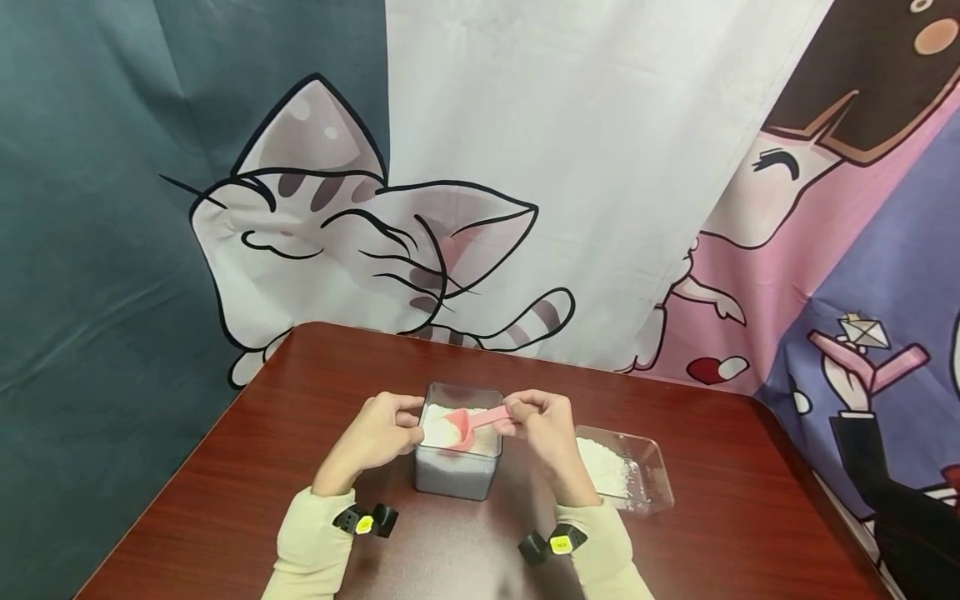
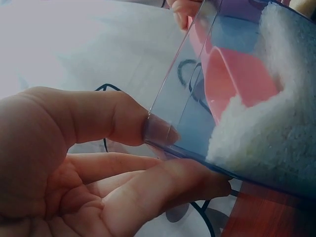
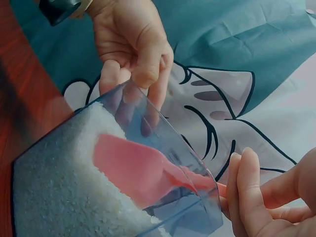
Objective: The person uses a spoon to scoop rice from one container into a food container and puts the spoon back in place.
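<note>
A clear square container (image 1: 457, 471) filled with white grains stands on the dark red table (image 1: 225, 517). My left hand (image 1: 378, 433) holds its left wall, thumb (image 2: 123, 123) on the rim and fingers (image 2: 163, 182) along the outside. My right hand (image 1: 543, 425) pinches the handle of a pink scoop (image 1: 468, 427), whose bowl lies in the grains inside the container. In the right wrist view the scoop (image 3: 138, 170) shows through the clear wall (image 3: 173, 133), partly sunk in the grains (image 3: 64, 182). The left wrist view shows the scoop (image 2: 232, 79) behind the wall too.
A second clear, shallower container (image 1: 637, 467) with a smaller heap of white grains sits to the right of my right hand. A cartoon cat curtain (image 1: 337, 225) hangs behind the table's far edge. Black wrist cameras (image 1: 363, 521) sit on both cream sleeves.
</note>
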A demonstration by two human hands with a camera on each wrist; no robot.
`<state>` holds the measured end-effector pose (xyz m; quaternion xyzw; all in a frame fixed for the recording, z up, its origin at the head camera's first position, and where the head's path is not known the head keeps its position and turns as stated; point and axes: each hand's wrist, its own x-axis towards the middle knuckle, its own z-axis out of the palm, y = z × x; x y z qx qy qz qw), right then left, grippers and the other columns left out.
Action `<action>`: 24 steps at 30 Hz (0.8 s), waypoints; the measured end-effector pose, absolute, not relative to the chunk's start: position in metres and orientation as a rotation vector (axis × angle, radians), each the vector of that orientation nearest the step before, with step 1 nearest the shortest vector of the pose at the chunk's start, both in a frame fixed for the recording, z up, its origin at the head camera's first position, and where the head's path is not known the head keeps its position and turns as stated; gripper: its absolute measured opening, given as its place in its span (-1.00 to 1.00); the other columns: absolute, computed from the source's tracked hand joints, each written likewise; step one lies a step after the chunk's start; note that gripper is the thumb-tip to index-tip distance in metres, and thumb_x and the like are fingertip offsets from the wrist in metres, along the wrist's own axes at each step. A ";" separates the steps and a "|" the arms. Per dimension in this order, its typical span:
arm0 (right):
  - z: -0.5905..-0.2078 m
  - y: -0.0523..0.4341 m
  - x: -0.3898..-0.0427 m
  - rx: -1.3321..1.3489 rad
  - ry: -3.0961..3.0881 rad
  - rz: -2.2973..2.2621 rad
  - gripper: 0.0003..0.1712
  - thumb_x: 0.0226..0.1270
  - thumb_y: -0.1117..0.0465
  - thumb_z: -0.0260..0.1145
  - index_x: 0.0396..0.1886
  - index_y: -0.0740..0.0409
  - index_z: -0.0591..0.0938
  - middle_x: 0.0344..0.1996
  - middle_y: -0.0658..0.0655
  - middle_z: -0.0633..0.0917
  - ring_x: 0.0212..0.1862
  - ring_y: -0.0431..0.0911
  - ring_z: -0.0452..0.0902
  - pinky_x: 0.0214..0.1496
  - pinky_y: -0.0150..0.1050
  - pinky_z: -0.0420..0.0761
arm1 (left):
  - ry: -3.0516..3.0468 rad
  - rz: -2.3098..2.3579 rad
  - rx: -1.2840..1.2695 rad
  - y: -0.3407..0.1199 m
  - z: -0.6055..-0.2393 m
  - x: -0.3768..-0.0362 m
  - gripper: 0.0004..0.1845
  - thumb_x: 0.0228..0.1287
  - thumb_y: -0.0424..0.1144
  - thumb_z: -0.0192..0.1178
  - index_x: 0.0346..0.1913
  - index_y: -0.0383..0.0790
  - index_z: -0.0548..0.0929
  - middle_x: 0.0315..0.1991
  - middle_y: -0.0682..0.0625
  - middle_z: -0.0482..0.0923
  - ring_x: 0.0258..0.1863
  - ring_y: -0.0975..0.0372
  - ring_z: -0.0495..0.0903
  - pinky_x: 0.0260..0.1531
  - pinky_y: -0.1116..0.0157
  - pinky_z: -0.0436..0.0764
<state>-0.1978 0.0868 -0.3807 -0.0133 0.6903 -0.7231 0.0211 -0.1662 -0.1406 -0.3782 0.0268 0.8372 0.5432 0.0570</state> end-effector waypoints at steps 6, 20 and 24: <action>-0.381 0.090 -0.198 -0.005 2.070 -2.295 -0.81 0.19 0.48 0.13 -0.32 0.63 0.55 -0.59 0.26 0.64 -0.60 -0.12 0.60 -0.44 -0.24 0.63 | 2.544 1.639 0.085 -0.141 -0.378 -0.166 -0.44 -0.06 -0.49 0.13 0.14 -0.44 0.46 -0.19 -0.23 0.63 -0.45 0.22 0.62 -0.43 0.27 0.61; -0.387 0.096 -0.198 0.078 1.895 -2.417 -0.75 0.18 0.49 0.14 -0.22 0.70 0.49 -0.56 0.19 0.60 -0.57 -0.13 0.59 -0.40 -0.29 0.63 | 2.541 1.645 0.082 -0.140 -0.378 -0.166 -0.44 -0.06 -0.49 0.13 0.14 -0.45 0.46 -0.19 -0.23 0.63 -0.43 0.21 0.63 -0.43 0.26 0.62; -0.388 0.097 -0.197 0.103 1.852 -2.452 -0.75 0.17 0.49 0.14 -0.22 0.69 0.49 -0.54 0.19 0.61 -0.56 -0.13 0.59 -0.39 -0.29 0.63 | 2.533 1.653 0.074 -0.140 -0.378 -0.166 -0.45 -0.05 -0.50 0.13 0.14 -0.45 0.46 -0.18 -0.24 0.62 -0.42 0.21 0.63 -0.42 0.26 0.62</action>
